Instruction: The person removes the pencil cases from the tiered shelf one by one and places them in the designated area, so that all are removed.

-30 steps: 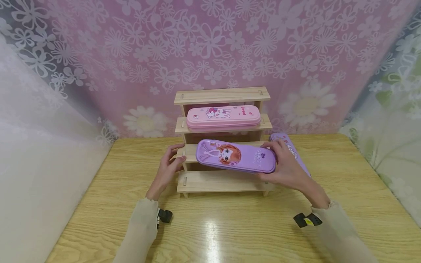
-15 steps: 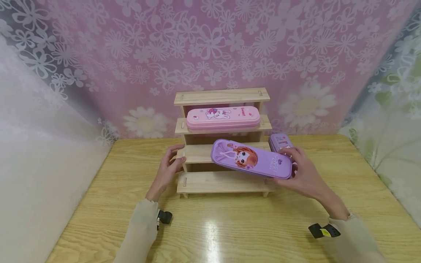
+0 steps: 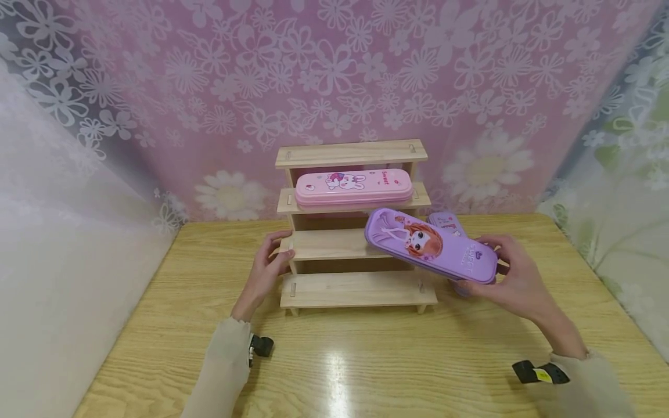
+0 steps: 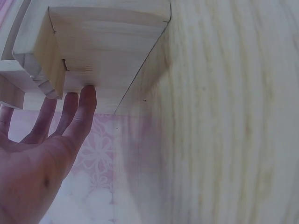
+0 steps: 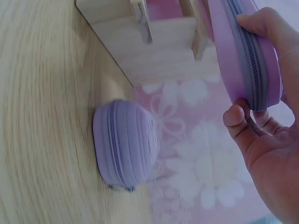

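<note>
Pink floral curtain hangs behind your glossy wood-grain table (image 3: 366,360), where one stepped rack (image 3: 355,244) of pale planks stands. Three zippered pencil cases are in view — a pink one (image 3: 353,187) on an upper step, a purple one (image 5: 125,144) lying on the table, and a long purple one (image 3: 431,245) with a cartoon girl, pinched in your right hand (image 3: 514,280) beside the rack. Your left hand (image 3: 268,270) rests straight-fingered against the rack's left end.

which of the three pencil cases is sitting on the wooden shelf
The pink pencil case with the bunny picture lies on the wooden shelf. The purple girl case is held up by the right hand; the other purple case lies on the table.
</note>
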Action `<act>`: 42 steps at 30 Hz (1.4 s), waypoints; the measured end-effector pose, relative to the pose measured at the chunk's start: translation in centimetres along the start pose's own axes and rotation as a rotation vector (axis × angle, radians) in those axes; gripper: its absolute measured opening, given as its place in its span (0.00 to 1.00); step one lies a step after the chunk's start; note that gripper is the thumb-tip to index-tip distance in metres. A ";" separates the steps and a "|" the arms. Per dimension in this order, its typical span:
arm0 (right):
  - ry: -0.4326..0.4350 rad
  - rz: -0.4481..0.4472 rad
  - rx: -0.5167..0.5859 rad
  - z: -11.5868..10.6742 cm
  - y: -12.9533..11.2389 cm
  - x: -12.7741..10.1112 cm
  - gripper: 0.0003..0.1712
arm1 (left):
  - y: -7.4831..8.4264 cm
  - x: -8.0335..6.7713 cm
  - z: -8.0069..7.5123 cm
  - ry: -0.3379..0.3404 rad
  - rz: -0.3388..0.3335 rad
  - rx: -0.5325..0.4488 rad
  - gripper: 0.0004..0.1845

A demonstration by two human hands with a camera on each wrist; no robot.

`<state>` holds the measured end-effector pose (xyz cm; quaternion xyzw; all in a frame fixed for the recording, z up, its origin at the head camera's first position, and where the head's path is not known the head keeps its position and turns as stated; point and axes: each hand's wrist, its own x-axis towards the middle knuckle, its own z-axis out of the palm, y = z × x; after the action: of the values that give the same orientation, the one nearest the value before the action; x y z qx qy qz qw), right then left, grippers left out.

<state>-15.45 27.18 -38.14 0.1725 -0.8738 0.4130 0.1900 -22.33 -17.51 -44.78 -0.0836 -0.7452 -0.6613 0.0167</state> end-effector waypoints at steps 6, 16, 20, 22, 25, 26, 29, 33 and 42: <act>0.037 0.025 0.019 -1.6 2.5 -0.7 0.47 | -0.1 0.0 0.0 -0.004 -0.006 -0.004 0.21; 0.093 0.095 0.052 -4.2 5.2 -1.6 0.49 | 0.0 0.2 -0.2 -0.011 -0.020 -0.011 0.22; 0.106 0.131 0.070 -5.1 5.9 -2.1 0.48 | 0.8 0.1 -0.3 -0.020 -0.037 -0.020 0.24; 0.120 0.162 0.082 -5.5 6.3 -2.3 0.48 | 1.4 -0.2 -0.3 -0.024 -0.037 -0.020 0.25; 0.151 0.211 0.065 -6.1 6.8 -2.6 0.46 | 2.5 -0.6 -0.2 -0.026 -0.030 -0.016 0.25; 0.165 0.231 0.053 -6.2 7.0 -2.7 0.45 | 2.8 -0.6 -0.1 -0.025 -0.026 -0.013 0.25; 0.200 0.295 0.015 -6.5 7.4 -2.9 0.43 | 3.3 -0.8 0.0 -0.019 -0.017 -0.005 0.25; 0.236 0.367 -0.065 -6.8 8.1 -3.1 0.41 | 3.4 -0.7 0.1 -0.008 -0.013 -0.012 0.23; 0.307 0.428 -0.309 -6.9 9.7 -3.3 0.45 | 3.4 -0.8 0.4 -0.020 -0.025 -0.044 0.23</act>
<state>-15.69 38.92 -42.06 -0.1108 -0.9039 0.3271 0.2526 -21.04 -16.83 -41.60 -0.0814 -0.7317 -0.6767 -0.0009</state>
